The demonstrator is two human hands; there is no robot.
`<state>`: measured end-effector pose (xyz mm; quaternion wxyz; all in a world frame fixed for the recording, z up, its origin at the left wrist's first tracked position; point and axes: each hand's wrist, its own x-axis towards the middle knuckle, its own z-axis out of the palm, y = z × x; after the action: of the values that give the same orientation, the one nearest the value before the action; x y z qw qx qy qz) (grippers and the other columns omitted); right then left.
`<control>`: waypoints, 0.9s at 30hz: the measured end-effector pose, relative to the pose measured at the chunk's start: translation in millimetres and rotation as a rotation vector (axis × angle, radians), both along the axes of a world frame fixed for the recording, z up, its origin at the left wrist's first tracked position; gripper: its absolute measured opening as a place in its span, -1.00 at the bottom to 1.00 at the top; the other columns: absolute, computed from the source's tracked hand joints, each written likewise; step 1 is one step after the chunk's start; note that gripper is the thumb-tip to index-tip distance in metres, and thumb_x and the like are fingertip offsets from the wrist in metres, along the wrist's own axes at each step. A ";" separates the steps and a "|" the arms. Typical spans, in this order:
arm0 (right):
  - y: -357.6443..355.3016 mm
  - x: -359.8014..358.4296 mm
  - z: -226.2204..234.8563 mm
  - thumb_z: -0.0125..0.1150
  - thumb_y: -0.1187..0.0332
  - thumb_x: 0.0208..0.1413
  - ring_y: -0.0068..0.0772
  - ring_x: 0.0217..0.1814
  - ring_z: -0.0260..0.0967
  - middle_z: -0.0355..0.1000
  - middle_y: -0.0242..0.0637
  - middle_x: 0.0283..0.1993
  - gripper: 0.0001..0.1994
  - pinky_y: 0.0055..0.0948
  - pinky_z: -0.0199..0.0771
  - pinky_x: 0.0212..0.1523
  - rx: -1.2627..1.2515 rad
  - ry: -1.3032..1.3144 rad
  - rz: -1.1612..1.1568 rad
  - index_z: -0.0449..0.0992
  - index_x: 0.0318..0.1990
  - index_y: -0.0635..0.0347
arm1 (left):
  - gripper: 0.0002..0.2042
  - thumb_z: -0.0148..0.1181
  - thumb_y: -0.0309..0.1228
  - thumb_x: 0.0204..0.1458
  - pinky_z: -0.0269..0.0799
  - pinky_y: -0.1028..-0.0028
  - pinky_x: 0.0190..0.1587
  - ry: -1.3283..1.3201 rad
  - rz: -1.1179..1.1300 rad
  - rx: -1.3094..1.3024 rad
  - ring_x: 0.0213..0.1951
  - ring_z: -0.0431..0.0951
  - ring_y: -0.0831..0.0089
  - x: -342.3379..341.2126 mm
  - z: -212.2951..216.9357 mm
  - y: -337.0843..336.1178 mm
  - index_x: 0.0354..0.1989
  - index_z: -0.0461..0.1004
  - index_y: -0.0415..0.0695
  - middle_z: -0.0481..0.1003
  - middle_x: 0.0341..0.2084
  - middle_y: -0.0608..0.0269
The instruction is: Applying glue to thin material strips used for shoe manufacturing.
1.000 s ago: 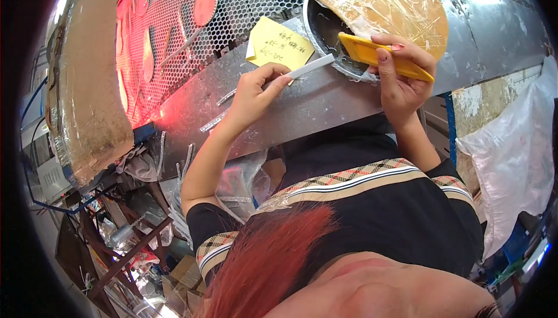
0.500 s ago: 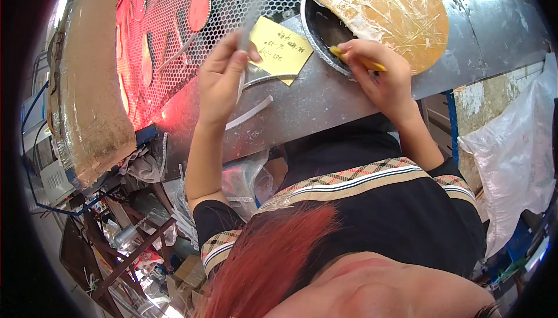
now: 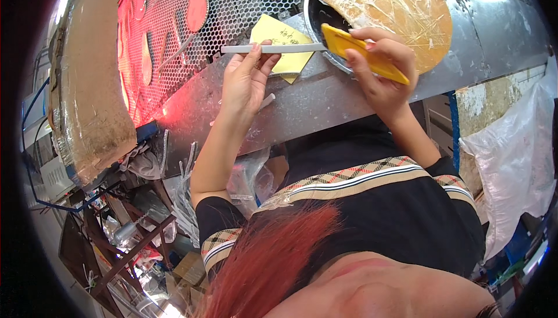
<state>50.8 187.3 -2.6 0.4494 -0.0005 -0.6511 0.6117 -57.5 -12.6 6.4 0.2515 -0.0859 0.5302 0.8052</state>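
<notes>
My left hand [image 3: 249,77] pinches a narrow light-grey strip [image 3: 290,48] between thumb and fingers, holding it level above the bench. In my right hand [image 3: 386,68] is a flat yellow scraper [image 3: 366,55], gripped by its long side. The scraper's left end meets the right end of the strip. Beneath the scraper stands a round pot [image 3: 308,13] with a pale rim and dark inside, partly covered by a round tan board [image 3: 407,10] streaked with dried glue. Under the strip lies a yellow paper note [image 3: 297,65] with handwriting.
On the left, a mesh conveyor [image 3: 226,4] under red light carries insole-shaped pieces [image 3: 199,3] and thin strips. Another pale strip [image 3: 267,101] lies on the metal bench [image 3: 308,106]. Cardboard [image 3: 96,74] borders the conveyor; a translucent plastic bag [image 3: 514,155] hangs at right.
The strip has turned from upright to level, and my left hand has shifted right. My right hand has lifted the scraper from the pot and brought it against the strip's end.
</notes>
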 end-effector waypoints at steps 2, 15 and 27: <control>-2.5 -10.1 -0.3 0.27 0.64 -0.06 -0.36 -0.28 0.47 0.48 -0.16 -0.25 -0.79 -0.52 0.46 -0.29 0.210 -0.022 0.055 0.38 -0.29 0.25 | -0.77 0.05 -0.50 0.15 0.47 0.33 0.07 -0.003 -0.004 0.018 -0.08 0.47 0.29 -2.1 -0.3 0.5 -0.09 0.26 -0.36 0.43 -0.16 0.01; 5.1 7.6 -0.2 0.16 0.68 0.02 -0.51 -0.22 0.44 0.47 -0.20 -0.26 -0.85 -0.57 0.43 -0.19 0.021 -0.263 0.027 0.36 -0.30 0.28 | -0.72 -0.01 -0.40 0.16 0.46 0.43 -0.14 0.179 -0.339 0.413 -0.17 0.53 0.26 -199.6 96.7 12.1 -0.09 0.40 -0.38 0.53 -0.26 0.01; 12.0 20.6 -9.9 0.16 0.68 0.03 -0.46 -0.19 0.42 0.47 -0.13 -0.21 -0.82 -0.55 0.42 -0.17 0.030 -0.171 0.072 0.34 -0.26 0.27 | -0.61 0.17 -0.34 0.03 0.28 0.26 0.10 1.216 -0.611 -1.423 0.07 0.36 0.08 19.3 7.8 -95.0 0.00 0.37 -0.28 0.36 0.01 -0.07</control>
<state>71.4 199.3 -12.5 0.3697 -0.0226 -0.6957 0.6155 -38.3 -107.6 14.2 0.0229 0.3524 0.9296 0.1052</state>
